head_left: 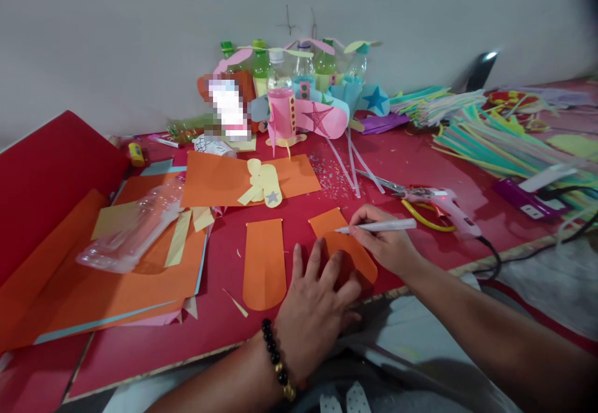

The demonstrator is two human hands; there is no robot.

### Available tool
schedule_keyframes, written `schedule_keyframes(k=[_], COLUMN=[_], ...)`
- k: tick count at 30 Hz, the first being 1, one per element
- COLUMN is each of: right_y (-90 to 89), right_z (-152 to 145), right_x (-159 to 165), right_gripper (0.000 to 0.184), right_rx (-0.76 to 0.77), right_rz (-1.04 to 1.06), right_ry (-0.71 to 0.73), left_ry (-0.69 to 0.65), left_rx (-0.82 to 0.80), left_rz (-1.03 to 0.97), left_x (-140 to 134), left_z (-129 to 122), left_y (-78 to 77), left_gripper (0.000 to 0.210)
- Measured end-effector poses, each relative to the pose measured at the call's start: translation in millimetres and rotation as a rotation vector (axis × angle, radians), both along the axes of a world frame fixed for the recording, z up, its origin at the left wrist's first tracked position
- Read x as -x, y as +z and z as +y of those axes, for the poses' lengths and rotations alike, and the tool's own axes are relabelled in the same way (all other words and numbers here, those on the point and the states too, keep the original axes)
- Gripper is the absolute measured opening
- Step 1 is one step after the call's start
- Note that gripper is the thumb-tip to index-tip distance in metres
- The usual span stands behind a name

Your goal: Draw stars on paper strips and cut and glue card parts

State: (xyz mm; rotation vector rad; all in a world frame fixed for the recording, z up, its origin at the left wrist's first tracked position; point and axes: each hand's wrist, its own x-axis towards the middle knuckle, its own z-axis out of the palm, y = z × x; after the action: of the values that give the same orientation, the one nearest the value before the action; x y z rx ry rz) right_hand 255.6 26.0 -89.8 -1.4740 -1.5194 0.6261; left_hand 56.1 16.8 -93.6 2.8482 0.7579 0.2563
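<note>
My right hand [385, 242] is closed around a slim white pen [385, 225], whose tip points left onto an orange paper piece [355, 251] with one rounded end. Fingers spread, my left hand [322, 294] lies over the lower left part of that same piece and the red tabletop. A second orange cutout [264, 263], also rounded at its near end, rests flat just left of my left hand. Farther back, small cream paper cutouts [266, 182], one bearing a grey star, lie on an orange sheet [210, 179].
Decorated plastic bottles [281, 108] with paper wings stand against the wall. A pink glue gun [448, 204] and yellow-handled scissors [427, 213] lie to the right, near a purple power strip [532, 198] and paper strips [495, 145]. Stacked sheets and a clear crushed bottle [135, 229] occupy the left.
</note>
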Motion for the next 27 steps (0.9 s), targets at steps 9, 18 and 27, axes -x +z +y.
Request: schedule_keyframes(k=[9, 18, 27], right_y=[1.6, -0.1, 1.9], right_z=[-0.2, 0.7, -2.9], right_x=[0.8, 1.4, 1.3], right_gripper=[0.01, 0.009, 0.009], right_rx=[-0.003, 0.002, 0.024], right_rz=[-0.019, -0.012, -0.029], right_ry=[-0.004, -0.001, 0.021], left_ry=[-0.003, -0.003, -0.003], left_rx=[0.017, 0.0, 0.034], left_rz=[-0.013, 0.015, 0.008], left_x=[-0.1, -0.4, 0.1], left_z=[0.2, 0.3, 1.1], left_y=[1.8, 2.1, 3.9], left_gripper=[0.049, 0.048, 0.043])
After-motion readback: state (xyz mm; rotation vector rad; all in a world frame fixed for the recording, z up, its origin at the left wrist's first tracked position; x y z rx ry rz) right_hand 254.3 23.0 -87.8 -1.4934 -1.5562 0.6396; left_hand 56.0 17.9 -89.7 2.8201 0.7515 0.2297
